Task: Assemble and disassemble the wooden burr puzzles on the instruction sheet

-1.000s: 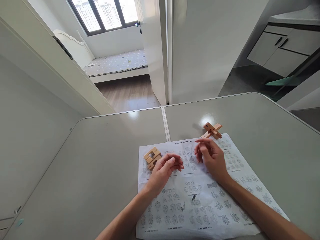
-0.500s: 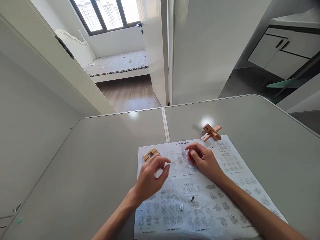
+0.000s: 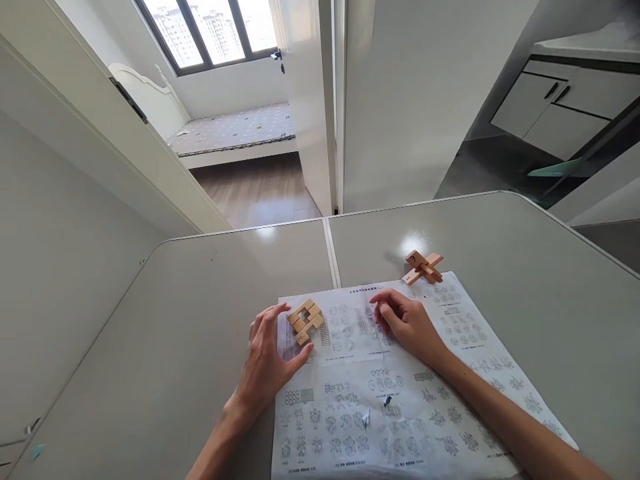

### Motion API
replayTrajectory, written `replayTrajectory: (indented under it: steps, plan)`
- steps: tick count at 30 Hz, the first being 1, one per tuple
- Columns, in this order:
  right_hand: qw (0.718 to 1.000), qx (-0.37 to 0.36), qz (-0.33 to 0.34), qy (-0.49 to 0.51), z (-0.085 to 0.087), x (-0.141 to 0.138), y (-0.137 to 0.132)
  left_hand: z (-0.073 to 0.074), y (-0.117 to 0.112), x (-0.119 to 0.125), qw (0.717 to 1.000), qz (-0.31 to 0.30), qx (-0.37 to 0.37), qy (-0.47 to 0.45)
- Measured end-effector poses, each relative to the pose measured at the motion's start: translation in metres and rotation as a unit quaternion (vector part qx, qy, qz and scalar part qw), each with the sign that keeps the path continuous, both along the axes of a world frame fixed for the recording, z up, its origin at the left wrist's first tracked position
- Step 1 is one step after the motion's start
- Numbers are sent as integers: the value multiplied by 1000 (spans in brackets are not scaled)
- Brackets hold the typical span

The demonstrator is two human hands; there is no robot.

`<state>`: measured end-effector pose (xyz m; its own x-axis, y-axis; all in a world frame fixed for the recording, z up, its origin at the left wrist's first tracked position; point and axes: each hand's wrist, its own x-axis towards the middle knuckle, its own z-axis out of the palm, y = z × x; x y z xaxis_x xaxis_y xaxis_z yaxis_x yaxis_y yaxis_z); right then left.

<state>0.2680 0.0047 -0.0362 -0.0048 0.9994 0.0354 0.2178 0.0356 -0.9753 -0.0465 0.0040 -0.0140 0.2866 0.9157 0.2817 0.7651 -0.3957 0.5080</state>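
A printed sheet of diagrams [image 3: 400,393] lies on the grey table [image 3: 175,347]. On the sheet's upper left corner rests a small wooden block puzzle [image 3: 305,320]. My left hand [image 3: 267,360] is open, fingers spread, just left of and below that puzzle, thumb close to it. My right hand [image 3: 405,323] rests on the sheet with its fingers curled loosely, holding nothing. A second wooden puzzle of crossed sticks [image 3: 423,266] lies beyond the sheet's top edge, past my right hand.
The table has a seam [image 3: 332,253] running down its middle. Beyond its far edge stand a white wall and an open door [image 3: 310,100] to a room with a bed. Cabinets [image 3: 555,107] are at the far right.
My left hand has moved left and opened beside the block puzzle, which now shows fully. My right hand has drawn slightly left and back, away from the crossed-stick puzzle.
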Motion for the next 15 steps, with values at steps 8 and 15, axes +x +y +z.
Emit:
replayTrajectory:
  steps: [8, 15]
  plan:
    - [1000, 12, -3, -9, 9, -3, 0, -7, -7, 10, 1000, 16, -2, -9]
    - [1000, 11, 4, -15, 5, -2, 2, -3, -16, 21, 1000, 9, -6, -3]
